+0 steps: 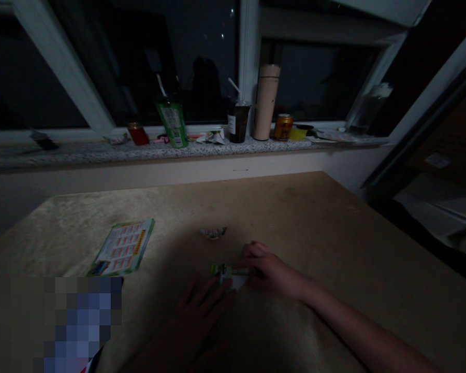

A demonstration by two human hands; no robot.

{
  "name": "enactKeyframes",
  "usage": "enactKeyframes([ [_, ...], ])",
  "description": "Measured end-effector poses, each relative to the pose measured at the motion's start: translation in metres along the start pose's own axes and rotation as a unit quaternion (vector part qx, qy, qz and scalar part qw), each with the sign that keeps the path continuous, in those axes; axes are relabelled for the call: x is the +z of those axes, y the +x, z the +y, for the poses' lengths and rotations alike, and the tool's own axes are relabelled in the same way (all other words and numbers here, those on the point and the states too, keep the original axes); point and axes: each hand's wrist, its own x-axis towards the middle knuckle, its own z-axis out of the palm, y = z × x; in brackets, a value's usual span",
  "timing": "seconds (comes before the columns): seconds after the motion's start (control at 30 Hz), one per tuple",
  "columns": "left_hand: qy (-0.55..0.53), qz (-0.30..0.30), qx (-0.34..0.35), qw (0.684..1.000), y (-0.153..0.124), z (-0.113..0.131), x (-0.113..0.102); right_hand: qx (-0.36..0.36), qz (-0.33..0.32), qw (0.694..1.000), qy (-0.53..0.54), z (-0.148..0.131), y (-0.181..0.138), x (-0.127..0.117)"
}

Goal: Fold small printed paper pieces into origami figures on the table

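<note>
Dim light leaves the counter (334,233) murky, where a flat, open left hand (202,311) and a pinching right hand (270,272) hold a small folded paper (233,278) between them that could slip or tear unseen.

your left hand (202,311) lies flat, palm down, with the fingers spread and pointing up and to the right. your right hand (270,272) comes in from the lower right on a bare, nearly straight forearm. its palm faces down and its fingers curl and bunch at the tips. the fingertips of both hands sit just beside each other.
</note>
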Motion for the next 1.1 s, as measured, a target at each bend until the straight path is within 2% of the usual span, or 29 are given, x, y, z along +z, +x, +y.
enactKeyframes([
  [0.1,-0.007,-0.002,0.006,1.0,0.002,-0.001,0.0,-0.039,0.001,0.999,-0.035,-0.003,-0.001,0.008],
  [0.23,-0.007,-0.02,0.011,1.0,0.003,-0.004,0.0,-0.088,-0.048,0.992,-0.081,-0.005,-0.002,0.018],
  [0.37,-0.001,-0.011,0.013,1.0,0.001,-0.005,0.001,-0.09,-0.058,0.989,-0.101,-0.01,-0.003,0.015],
  [0.53,0.036,0.04,0.009,0.999,-0.001,-0.005,0.006,-0.097,-0.034,0.985,-0.136,-0.016,-0.003,0.007],
  [0.77,0.086,0.076,0.009,0.993,-0.003,-0.007,0.007,-0.091,-0.034,0.979,-0.179,-0.021,-0.001,0.013],
  [1.1,0.117,0.09,-0.007,0.989,-0.003,-0.016,0.01,-0.083,-0.047,0.982,-0.164,-0.017,-0.005,0.01],
])
